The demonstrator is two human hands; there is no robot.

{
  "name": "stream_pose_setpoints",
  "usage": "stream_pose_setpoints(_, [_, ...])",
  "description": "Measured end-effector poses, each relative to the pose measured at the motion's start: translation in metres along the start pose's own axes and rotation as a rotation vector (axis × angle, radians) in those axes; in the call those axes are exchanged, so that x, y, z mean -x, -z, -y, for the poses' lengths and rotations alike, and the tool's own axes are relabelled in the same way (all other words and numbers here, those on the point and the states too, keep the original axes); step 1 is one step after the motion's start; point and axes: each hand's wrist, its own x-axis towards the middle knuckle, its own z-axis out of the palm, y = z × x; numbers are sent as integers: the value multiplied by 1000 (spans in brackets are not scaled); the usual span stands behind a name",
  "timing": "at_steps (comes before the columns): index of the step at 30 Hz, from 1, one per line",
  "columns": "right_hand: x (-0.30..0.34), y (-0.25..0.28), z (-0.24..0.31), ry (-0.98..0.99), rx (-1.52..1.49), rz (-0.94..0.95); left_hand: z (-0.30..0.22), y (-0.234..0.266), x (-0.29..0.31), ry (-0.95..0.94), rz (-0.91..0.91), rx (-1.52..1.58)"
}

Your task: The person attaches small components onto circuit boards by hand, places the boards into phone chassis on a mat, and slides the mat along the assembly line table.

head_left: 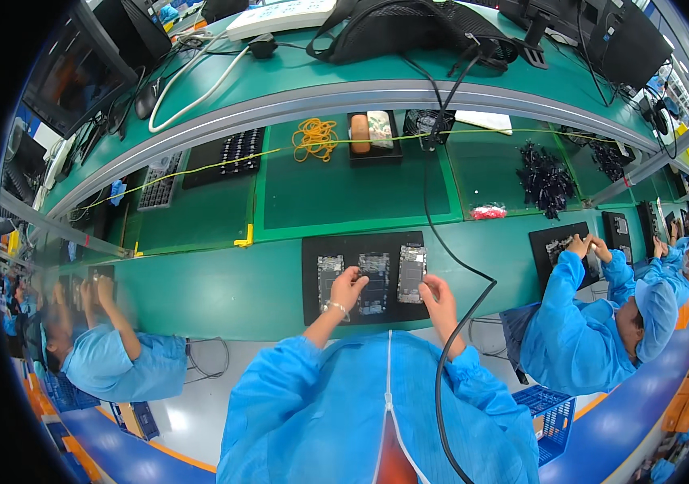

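Three circuit boards [327,272] share a mid-frame black mat [310,247], left hand [348,289] at the middle board [373,292], right hand [440,298] touching the rightmost board [411,266]; whether gripped or finished, I cannot tell.

Your smock [312,411] is creased cloth with a soft sheen; the circuit boards [412,270] mix dull faces with shiny metallic parts; their mat [352,244] looks matt; the desk [199,294] is smooth; the rail [361,98], satin metal.

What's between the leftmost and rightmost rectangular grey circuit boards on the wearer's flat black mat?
A third rectangular grey circuit board, the bare left hand at its upper left edge; head view.
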Motion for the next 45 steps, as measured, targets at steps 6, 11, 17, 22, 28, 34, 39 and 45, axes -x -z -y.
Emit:
stream_pose_setpoints(6, [28,58,-47,-251,-81,-82,34,-28,-34,191,-107,-284])
stream_pose_setpoints(11, [28,80,-46,-307,-85,-116,-10,-81,-24,-234,-127,-497])
stream_pose_setpoints(17, [23,86,-49,-295,-64,-89,-61,-145,-43,224,-33,-587])
stream_pose_setpoints(22, [9,78,-38,-161,109,-85,-37,-140,-59,155,-75,-690])
stream_pose_setpoints(28, [-34,59,-23,-20,216,-94,-14,-91,-52,147,253,-15])
stream_pose_setpoints(34, [-44,22,21,33,-46,2,-84,-29,8,122,315,496])
stream_pose_setpoints(39, [-21,-4,59,-7,-59,88,-96,3,35,44,218,522])
stream_pose_setpoints(45, [2,-24,89,51,-76,124,-117,31,61,-72,-1,267])
